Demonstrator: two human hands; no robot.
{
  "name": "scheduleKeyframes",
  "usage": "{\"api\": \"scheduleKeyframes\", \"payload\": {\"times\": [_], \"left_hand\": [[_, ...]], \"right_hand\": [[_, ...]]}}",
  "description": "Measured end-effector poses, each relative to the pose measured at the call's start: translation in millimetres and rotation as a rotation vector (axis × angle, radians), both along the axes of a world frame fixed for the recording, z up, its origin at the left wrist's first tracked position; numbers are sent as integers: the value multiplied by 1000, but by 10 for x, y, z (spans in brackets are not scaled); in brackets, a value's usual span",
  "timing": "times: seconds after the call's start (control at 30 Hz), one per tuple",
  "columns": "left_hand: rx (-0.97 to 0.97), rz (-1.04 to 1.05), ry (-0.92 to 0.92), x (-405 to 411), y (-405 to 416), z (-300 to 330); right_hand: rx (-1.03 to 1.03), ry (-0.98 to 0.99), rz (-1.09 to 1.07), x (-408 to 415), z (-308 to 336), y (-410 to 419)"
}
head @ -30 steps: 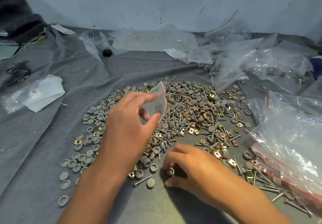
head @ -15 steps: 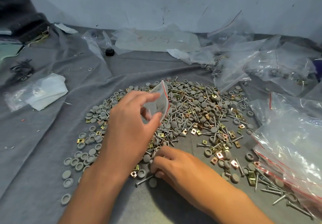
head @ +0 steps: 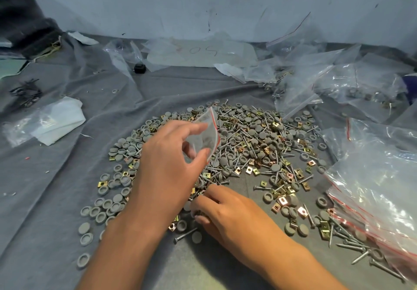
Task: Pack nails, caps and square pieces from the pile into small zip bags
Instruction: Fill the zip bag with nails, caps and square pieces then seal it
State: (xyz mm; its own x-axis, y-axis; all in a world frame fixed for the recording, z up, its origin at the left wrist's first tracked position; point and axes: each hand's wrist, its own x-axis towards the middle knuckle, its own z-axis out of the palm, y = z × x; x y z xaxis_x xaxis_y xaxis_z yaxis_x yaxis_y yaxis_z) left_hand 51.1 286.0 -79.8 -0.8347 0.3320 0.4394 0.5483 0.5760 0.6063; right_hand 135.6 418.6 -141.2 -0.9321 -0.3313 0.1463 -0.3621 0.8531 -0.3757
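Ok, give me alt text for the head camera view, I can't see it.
A left hand holds a small zip bag above a pile of grey caps, nails and square pieces on grey cloth, while the right hand picks at pieces at the pile's near edge. Clear plastic bags lie to the right.

L hand (head: 167, 165) w/ zip bag (head: 206, 135), above pile (head: 259, 145)

Light was soft, even and fairly dim, with a cool bluish-grey cast over the pale scuffed wall (head: 225, 1). Faint, diffuse shadows lay beneath the forearms, on the wrinkled grey cloth surface (head: 56, 199) nearest the camera. White glare streaked the large clear plastic bags with red zip strips (head: 372, 188) right of the pile of grey caps, nails and brassy square pieces (head: 259, 145). Wide-angle distortion bent the wall's base line. Far from the pile, detail turned soft and smeared.
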Motion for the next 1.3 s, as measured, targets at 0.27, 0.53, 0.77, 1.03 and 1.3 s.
{"api": "scheduleKeyframes", "payload": {"times": [0.27,0.53,0.77,1.03,1.3], "left_hand": [[-49,-42,-14,-18,-8,-19],[-252,-138,-15,15,60,-81],[-245,-161,-6,46,157,-105],[-207,-174,-36,45,186,-130],[-208,-54,66,-23,164,-166]], "right_hand": [[-315,168,-131,3,154,114],[-193,562,-293,-176,372,373],[-157,714,-264,-214,287,358],[-32,624,-242,-258,238,389],[-209,588,-335,-254,182,545]]}}
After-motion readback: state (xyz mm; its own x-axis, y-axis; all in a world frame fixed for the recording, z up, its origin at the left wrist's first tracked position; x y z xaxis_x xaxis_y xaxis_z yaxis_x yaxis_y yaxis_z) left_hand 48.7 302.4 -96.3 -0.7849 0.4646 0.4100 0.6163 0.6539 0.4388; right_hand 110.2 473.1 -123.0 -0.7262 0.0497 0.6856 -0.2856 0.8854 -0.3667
